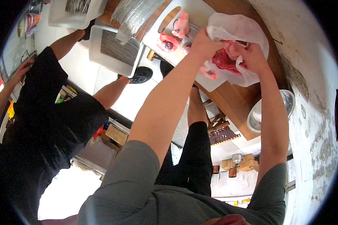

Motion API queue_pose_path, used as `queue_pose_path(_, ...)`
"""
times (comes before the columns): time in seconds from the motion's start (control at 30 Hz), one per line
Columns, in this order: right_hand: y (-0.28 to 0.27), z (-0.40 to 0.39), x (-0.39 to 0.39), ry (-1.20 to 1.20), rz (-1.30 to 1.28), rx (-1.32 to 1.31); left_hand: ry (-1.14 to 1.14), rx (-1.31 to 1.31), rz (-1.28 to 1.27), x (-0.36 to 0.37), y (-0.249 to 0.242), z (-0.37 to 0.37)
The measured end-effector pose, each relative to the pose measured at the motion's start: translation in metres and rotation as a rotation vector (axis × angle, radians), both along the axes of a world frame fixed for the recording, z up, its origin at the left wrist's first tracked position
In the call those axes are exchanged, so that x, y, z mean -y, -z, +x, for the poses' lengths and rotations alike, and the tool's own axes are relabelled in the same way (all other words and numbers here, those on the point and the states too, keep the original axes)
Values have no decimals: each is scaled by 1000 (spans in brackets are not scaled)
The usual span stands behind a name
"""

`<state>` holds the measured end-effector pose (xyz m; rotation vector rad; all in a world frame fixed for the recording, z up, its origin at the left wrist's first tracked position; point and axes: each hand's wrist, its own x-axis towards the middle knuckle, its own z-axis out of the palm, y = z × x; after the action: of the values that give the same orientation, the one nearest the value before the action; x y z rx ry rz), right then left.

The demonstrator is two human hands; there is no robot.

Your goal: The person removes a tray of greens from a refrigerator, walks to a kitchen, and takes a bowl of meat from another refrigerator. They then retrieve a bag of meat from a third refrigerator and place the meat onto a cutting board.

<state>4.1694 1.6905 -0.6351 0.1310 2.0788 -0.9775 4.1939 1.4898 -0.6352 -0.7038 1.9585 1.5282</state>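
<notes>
Raw red meat [225, 60] lies in an opened white plastic bag [236, 26] on a white cutting board [214, 85]. My left hand [207, 45] is closed at the bag's left edge, beside the meat; its fingertips are partly hidden. On the other side, my right hand [254, 57] grips the bag's edge near the meat, fingers bent. Several pink and red meat pieces, among them one with a dark centre [169, 45] and a paler one [181, 26], rest on the board left of my left hand.
The board is on a brown wooden table [232, 95]. Bundled skewers [133, 15] and a white bin of skewers [118, 50] are at upper left. Metal bowls [287, 103] stand by the stained wall [307, 112]. Another person in black [52, 112] sits at left.
</notes>
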Motion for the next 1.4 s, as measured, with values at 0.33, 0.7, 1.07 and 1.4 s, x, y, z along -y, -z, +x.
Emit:
queue_pose_path(0.33, -63, 10, -9, 528, -346, -152, -32, 28, -87, 5, -22, -8)
queue_pose_path(0.7, -54, -64, 95, 165, -3, -506, 103, -263, -431, -51, -35, 61)
queue_pose_path(1.07, -28, -63, 80, 4, 56, -411, -38, -247, -161, -36, -63, 67)
queue_pose_path(1.4, -38, 5, 4, 87, 42, -233, -199, 6, 249, 12, -115, -27)
